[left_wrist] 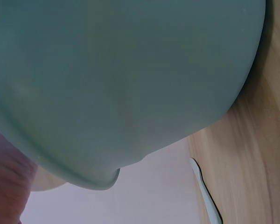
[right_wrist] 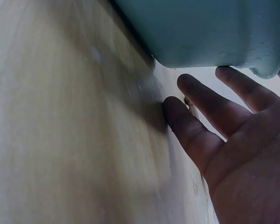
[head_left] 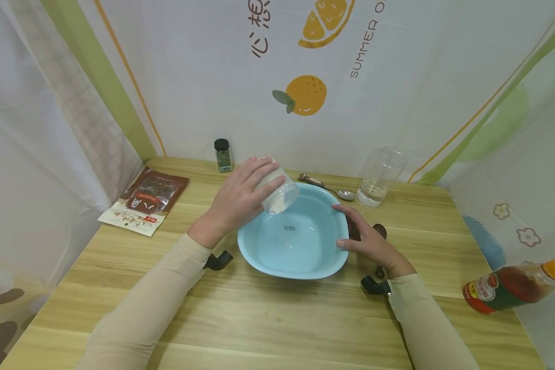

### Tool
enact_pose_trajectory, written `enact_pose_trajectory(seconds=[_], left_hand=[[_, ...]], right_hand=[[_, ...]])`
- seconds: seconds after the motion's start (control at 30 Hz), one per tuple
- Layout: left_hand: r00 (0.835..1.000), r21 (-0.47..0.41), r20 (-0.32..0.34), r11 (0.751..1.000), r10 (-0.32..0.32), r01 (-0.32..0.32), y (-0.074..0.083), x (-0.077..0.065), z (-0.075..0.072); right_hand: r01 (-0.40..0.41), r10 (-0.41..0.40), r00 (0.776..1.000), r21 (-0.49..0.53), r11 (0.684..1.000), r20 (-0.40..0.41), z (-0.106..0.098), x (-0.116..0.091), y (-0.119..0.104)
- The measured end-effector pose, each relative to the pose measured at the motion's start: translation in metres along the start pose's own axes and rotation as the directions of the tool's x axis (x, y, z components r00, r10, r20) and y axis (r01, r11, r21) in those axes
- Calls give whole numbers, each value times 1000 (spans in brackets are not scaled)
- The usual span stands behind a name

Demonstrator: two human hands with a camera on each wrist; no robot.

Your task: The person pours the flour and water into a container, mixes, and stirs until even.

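White cloth (head_left: 189, 82), printed with oranges and lettering, hangs behind the far edge of a wood-grained table (head_left: 231, 339). Near the table's middle sits a pale blue basin (head_left: 296, 259), marked "bdo" inside. A red-brown packet (head_left: 150, 198) lies at the far left, and a sauce bottle (head_left: 513, 288) with a yellow cap is at the right edge. The left hand (head_left: 240, 195) grips a clear cup, fingers wrapped round it; the right hand (head_left: 372, 245) holds the basin's right rim, thumb and forefinger over the edge, the other fingers spread outside. A tall glass (head_left: 374, 189) stands at the far right with some clear liquid in its bottom. The cup (head_left: 282, 198) itself is tilted over the basin's far left part (something whitish shows inside, too blurred to name). Beyond the basin lies a spoon (head_left: 345, 195); a dark-capped jar (head_left: 223, 156) stands far left of it. Small drops (head_left: 266, 314) dot the near tabletop.
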State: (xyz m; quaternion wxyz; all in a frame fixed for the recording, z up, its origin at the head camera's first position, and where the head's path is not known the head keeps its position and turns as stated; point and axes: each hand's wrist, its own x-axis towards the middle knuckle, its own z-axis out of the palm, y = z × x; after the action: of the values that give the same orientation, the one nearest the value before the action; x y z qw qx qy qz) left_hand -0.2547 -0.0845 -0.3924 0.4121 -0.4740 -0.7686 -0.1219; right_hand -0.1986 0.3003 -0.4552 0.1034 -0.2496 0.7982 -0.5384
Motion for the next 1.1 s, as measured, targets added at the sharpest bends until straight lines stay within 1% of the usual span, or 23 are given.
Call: enact_pose_trajectory(seconds=[0.57, 0.8, 1.0, 1.1], left_hand=[[1000, 9, -8, 1000, 18, -18, 2, 2, 0], [1000, 3, 0, 1000, 21, -21, 5, 3, -1], [1000, -4, 3, 1000, 24, -24, 5, 3, 1], [999, 6, -3, 999, 35, -35, 5, 3, 2]], right_hand=[[3, -3, 1000, 11, 1000, 1, 0, 0, -1], [-1, 1, 1000, 5, 1000, -2, 1, 0, -1], [1, -1, 1000, 12, 1000, -1, 1, 0, -1], [4, -4, 1000, 16, 1000, 1, 1, 0, -1]])
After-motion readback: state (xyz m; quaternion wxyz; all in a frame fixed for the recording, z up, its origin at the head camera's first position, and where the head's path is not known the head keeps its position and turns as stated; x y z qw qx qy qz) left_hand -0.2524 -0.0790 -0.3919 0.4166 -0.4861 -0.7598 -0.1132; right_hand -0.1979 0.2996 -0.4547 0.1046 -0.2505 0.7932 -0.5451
